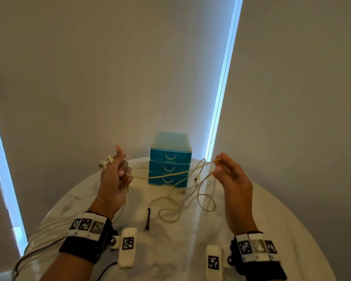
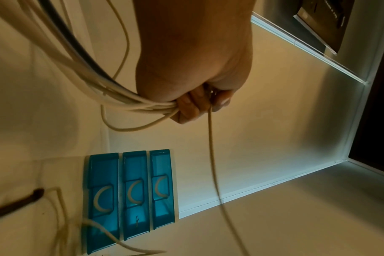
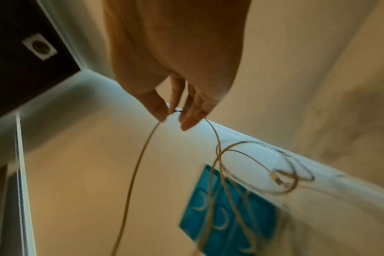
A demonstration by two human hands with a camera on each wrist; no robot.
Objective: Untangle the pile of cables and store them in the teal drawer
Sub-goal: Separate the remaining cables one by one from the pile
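A teal three-drawer unit point(image 1: 170, 160) stands at the far edge of the round white table point(image 1: 251, 201), all drawers closed; it also shows in the wrist views point(image 2: 129, 194) point(image 3: 226, 213). My left hand point(image 1: 118, 171) is raised left of it, gripping a bundle of white cables point(image 2: 125, 97) with USB plugs point(image 1: 105, 162) sticking out above the thumb. My right hand point(image 1: 223, 167) is raised to the right, pinching one white cable point(image 1: 170, 175) that spans between both hands. That cable's loops point(image 1: 182, 207) lie on the table, and a connector point(image 1: 197, 177) dangles.
A short black cable point(image 1: 148, 220) lies on the table between my wrists. More white cables point(image 1: 39, 238) trail off the table's left edge. A wall and window blinds point(image 1: 225, 78) stand behind the drawers.
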